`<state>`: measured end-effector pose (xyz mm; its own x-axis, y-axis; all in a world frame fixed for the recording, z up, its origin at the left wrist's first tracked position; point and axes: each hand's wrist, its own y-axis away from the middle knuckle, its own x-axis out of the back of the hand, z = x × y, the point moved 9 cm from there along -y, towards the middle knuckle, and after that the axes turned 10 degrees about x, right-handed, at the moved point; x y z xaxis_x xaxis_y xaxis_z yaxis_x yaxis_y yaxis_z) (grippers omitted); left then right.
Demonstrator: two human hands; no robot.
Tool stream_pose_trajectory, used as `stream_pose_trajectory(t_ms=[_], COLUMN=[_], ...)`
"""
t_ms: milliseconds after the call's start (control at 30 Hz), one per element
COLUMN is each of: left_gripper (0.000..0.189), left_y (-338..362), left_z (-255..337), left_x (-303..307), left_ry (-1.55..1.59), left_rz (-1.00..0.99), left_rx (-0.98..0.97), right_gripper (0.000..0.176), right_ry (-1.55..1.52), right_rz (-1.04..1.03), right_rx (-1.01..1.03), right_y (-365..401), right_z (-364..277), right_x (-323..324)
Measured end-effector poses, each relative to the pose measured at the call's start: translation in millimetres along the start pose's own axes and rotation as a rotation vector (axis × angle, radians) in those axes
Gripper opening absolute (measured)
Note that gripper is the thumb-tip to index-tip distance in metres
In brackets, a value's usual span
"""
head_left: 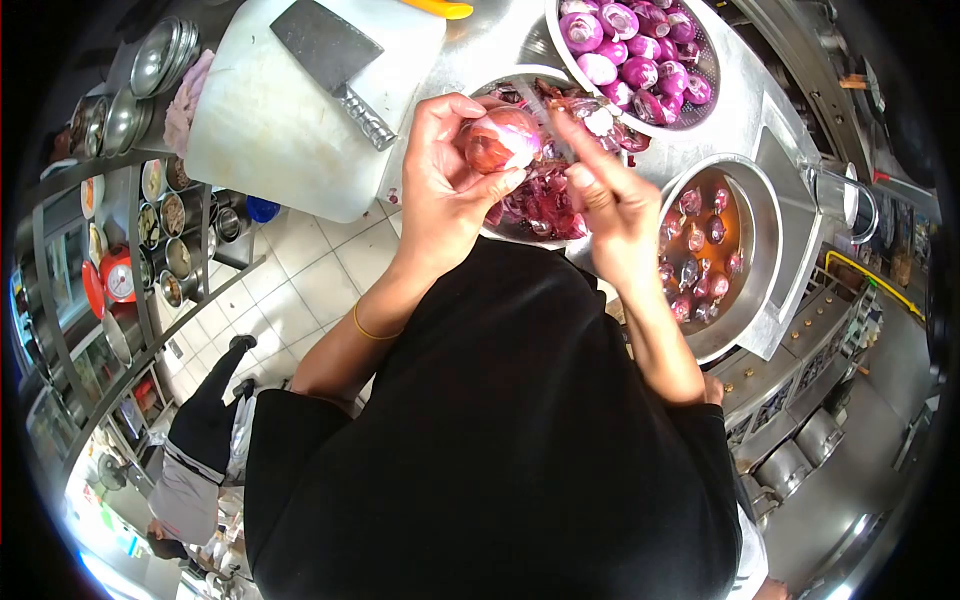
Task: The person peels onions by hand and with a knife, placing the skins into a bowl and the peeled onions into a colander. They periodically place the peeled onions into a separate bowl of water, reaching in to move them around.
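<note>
Your left hand point(450, 185) holds a red onion point(500, 140), thumb and fingers point(500, 183) pressed around it, above the steel bowl of peelings point(545, 215) at the middle of the desk point(480, 45). The onion lies on its side, long axis roughly left to right; which end is the root you cannot tell. Your right hand point(610, 195) sits just right of it, forefinger stretched toward the onion. Whether those fingers pinch a strip of skin cannot be told.

Far right stands a colander of peeled onions point(640, 50); near right, a basin of onions in orange-tinted water point(705, 250). Far left, a cleaver point(325, 45) lies on a white cutting board point(270, 120). The red scale point(118, 280) on the left shelf has a dial too small to read.
</note>
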<state>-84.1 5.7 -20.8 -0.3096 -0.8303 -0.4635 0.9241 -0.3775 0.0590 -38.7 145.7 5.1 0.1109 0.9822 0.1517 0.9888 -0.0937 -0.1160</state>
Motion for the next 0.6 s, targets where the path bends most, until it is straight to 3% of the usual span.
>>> stream_pose_trajectory(t_ms=[33,167,267,367,600], left_gripper=[0.054,0.054,0.054,0.051,0.05], left_y=[-1,-1,-1,-2,-3], left_z=[4,8,2,5,5], left_x=[0,4,5,0,-3], left_ry=[0.028,0.03,0.04,0.069,0.111], left_rz=[-0.001,0.001,-0.006,-0.05,-0.102], left_rx=[-0.042,-0.11,-0.04,-0.039,-0.044], right_gripper=[0.035,0.044,0.055,0.05,0.049], right_ry=[-0.088,-0.178,0.03,0.141,0.232], right_rz=[0.015,0.012,-0.193,-0.22,-0.281], right_rx=[-0.118,-0.157,-0.129,0.067,0.202], right_y=[0,1,6,2,-1], right_z=[5,13,-4,-14,-24], right_x=[6,17,3,-9,-17])
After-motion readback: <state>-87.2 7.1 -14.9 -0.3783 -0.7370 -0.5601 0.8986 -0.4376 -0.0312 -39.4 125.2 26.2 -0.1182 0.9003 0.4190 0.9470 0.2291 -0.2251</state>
